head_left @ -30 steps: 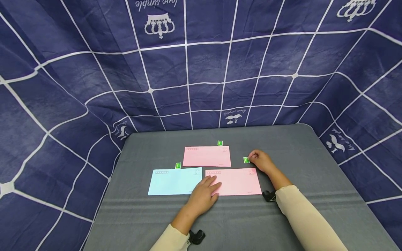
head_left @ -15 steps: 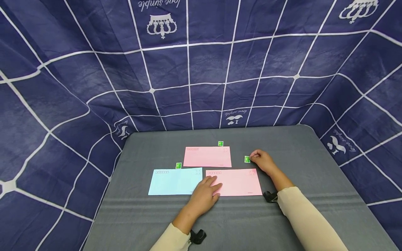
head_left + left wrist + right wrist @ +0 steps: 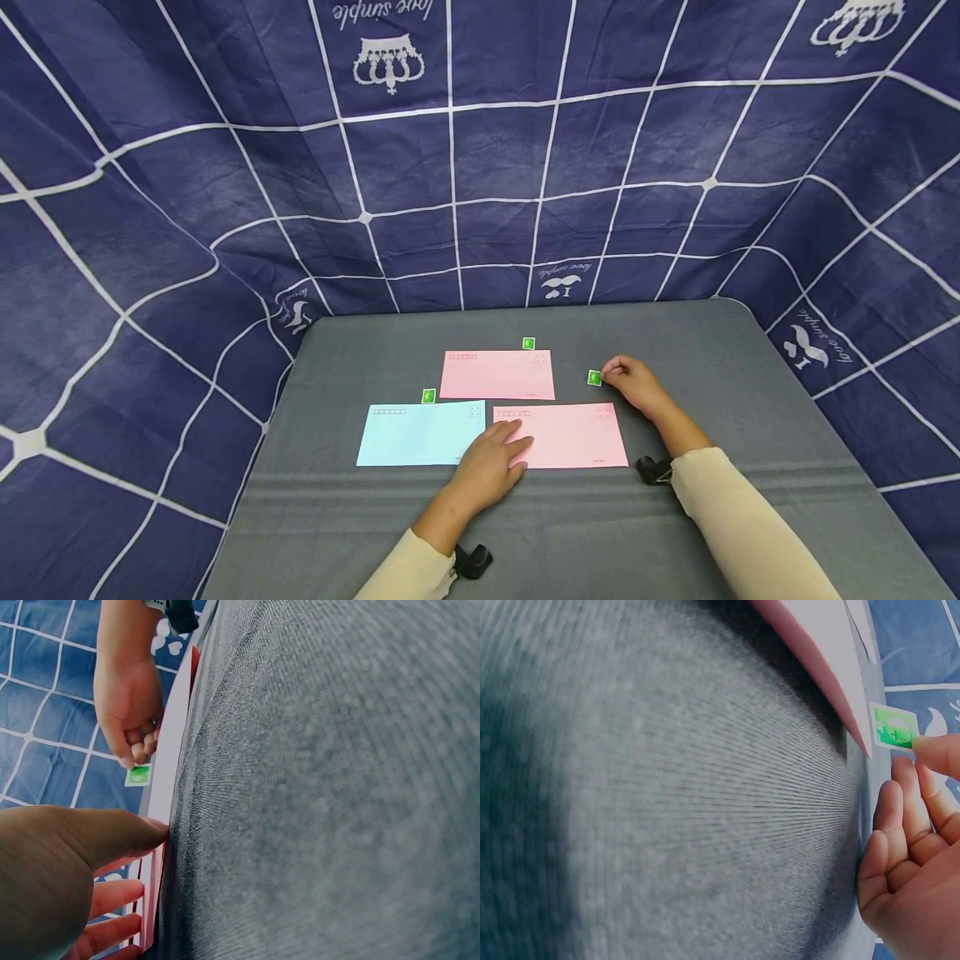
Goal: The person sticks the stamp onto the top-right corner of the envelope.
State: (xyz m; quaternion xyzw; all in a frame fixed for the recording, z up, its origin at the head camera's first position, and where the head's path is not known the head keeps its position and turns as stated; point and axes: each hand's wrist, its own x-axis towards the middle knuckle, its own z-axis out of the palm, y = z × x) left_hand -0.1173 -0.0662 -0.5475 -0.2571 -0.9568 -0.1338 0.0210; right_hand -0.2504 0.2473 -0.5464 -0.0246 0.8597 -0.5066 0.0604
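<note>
My right hand [image 3: 633,385] pinches a small green postage stamp [image 3: 595,378] by its edge, beyond the right end of the near pink envelope [image 3: 573,437]. In the right wrist view the stamp [image 3: 892,726] sticks out from under the thumb, its green printed face and white border visible. The other fingers are loosely bent. My left hand [image 3: 491,467] rests with spread fingers on the left end of that pink envelope. To its left lies a light blue envelope [image 3: 420,437], the hand covering its near right corner.
Farther back lies another pink envelope [image 3: 495,377]. One green stamp [image 3: 528,343] lies just past its far edge, and a second stamp [image 3: 429,396] lies behind the blue envelope. A grey cloth covers the table [image 3: 315,517]. Dark blue gridded fabric [image 3: 495,150] hangs around it.
My right hand has shifted slightly away and to the right, carrying the stamp with it. My left hand stays on the near pink envelope.
</note>
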